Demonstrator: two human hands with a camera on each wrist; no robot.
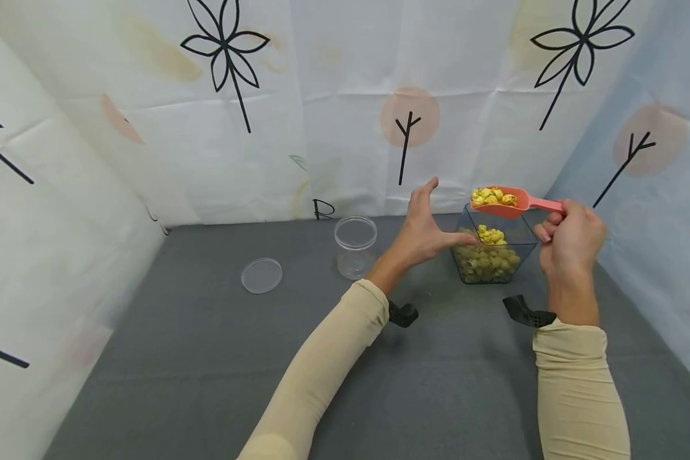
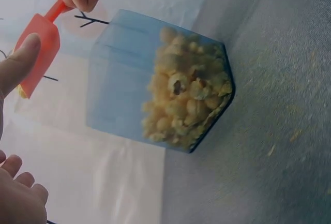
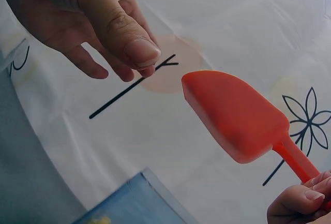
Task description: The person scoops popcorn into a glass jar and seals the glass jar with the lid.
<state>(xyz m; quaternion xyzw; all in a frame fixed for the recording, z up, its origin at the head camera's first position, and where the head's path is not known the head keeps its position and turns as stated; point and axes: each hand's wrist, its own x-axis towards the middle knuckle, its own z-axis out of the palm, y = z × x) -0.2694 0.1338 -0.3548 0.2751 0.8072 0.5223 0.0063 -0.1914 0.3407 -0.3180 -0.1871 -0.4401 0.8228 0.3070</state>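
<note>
My right hand (image 1: 575,239) grips the handle of a red-orange scoop (image 3: 238,118) that carries yellow popcorn (image 1: 494,197). Below the scoop stands a clear bluish square container (image 2: 119,79), partly filled with popcorn (image 2: 189,92). To its left is my left hand (image 1: 425,230), thumb and fingers spread apart, nothing between them. In the head view its thumb overlaps the container's left side; whether they touch I cannot tell. Behind the left forearm stands a clear round jar (image 1: 355,246), its lower right close to the wrist.
A clear round lid (image 1: 261,276) lies flat on the grey tabletop (image 1: 207,377), left of the jar. White patterned cloth (image 1: 333,147) hangs behind the table and along both sides. Small crumbs (image 2: 295,135) lie on the table near the container.
</note>
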